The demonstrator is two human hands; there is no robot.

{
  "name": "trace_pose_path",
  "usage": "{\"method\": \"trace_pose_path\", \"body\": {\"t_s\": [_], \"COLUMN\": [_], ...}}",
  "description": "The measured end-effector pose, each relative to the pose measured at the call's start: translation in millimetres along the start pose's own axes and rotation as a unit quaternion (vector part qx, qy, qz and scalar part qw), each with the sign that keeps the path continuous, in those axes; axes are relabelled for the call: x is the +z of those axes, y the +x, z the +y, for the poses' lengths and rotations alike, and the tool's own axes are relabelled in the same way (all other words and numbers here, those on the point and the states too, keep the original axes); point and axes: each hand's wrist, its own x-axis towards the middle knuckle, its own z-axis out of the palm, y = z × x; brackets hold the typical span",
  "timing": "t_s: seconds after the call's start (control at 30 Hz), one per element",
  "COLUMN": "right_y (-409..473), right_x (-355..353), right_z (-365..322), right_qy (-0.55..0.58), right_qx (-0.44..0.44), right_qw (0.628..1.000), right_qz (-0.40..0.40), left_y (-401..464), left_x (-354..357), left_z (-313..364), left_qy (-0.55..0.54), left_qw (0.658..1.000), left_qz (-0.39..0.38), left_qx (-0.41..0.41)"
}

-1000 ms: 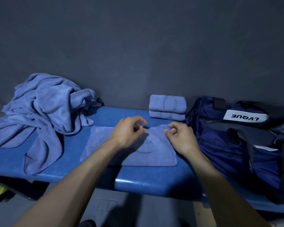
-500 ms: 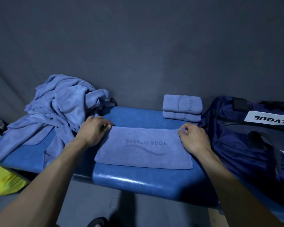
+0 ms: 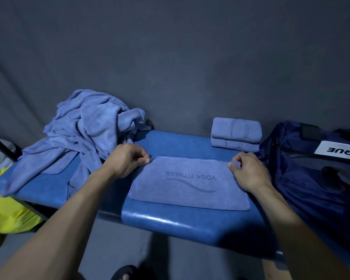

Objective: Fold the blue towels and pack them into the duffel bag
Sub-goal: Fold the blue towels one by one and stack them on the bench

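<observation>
A blue towel (image 3: 190, 184) printed "YOGA FITNESS" lies flat on the blue padded bench (image 3: 182, 221), folded into a rectangle. My left hand (image 3: 127, 160) pinches its far left corner. My right hand (image 3: 249, 170) pinches its far right corner. Two folded blue towels (image 3: 235, 134) are stacked at the back of the bench. A heap of unfolded blue towels (image 3: 85, 134) covers the bench's left end. The navy duffel bag (image 3: 311, 174) with a white "LVQUE" label sits open at the right.
A dark grey fabric wall (image 3: 170, 67) stands right behind the bench. Something yellow (image 3: 6, 209) lies on the floor at the lower left. A black bar (image 3: 2, 148) slants at the left edge. A dark sandal (image 3: 125, 273) shows on the grey floor below.
My hands moved apart from the towel's middle out to its two far corners. They now pinch those corners. The camera view shifted left, so the bag sits nearer the frame's right edge.
</observation>
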Motion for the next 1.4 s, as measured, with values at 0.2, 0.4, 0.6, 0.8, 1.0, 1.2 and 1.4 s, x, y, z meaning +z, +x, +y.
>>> {"method": "trace_pose_path", "body": {"t_s": [0.2, 0.4, 0.6, 0.8, 1.0, 1.2, 1.4], "right_y": [3.0, 2.9, 0.6, 3.8, 5.1, 9.2, 5.2], "right_x": [-3.5, -3.1, -8.3, -6.9, -9.2, -8.9, -10.4], "right_z": [2.7, 1.9, 0.4, 0.5, 1.0, 3.0, -0.2], "right_qy": [0.050, 0.050, 0.075, 0.118, 0.268, 0.311, 0.264], "right_qx": [-0.008, -0.040, -0.063, -0.046, 0.018, 0.105, 0.050], "right_qw": [0.999, 0.998, 0.994, 0.990, 0.960, 0.939, 0.961], "right_qz": [-0.012, -0.002, -0.043, -0.058, -0.074, -0.103, -0.067], "left_y": [-1.8, 0.0, 6.0, 8.9, 6.7, 5.3, 3.1], "left_x": [-4.9, -1.5, 3.9, 5.1, 2.8, -1.9, -0.9], "left_z": [-2.8, -1.8, -1.1, 9.8, 15.1, 11.9, 9.3], "left_qy": [0.009, -0.032, -0.003, 0.012, -0.059, -0.120, -0.174], "left_qw": [0.999, 0.998, 0.998, 0.999, 0.998, 0.992, 0.982], "left_qz": [-0.007, 0.022, -0.025, -0.031, 0.004, -0.009, -0.019], "left_qx": [0.053, 0.039, 0.052, 0.033, -0.005, -0.037, -0.067]}}
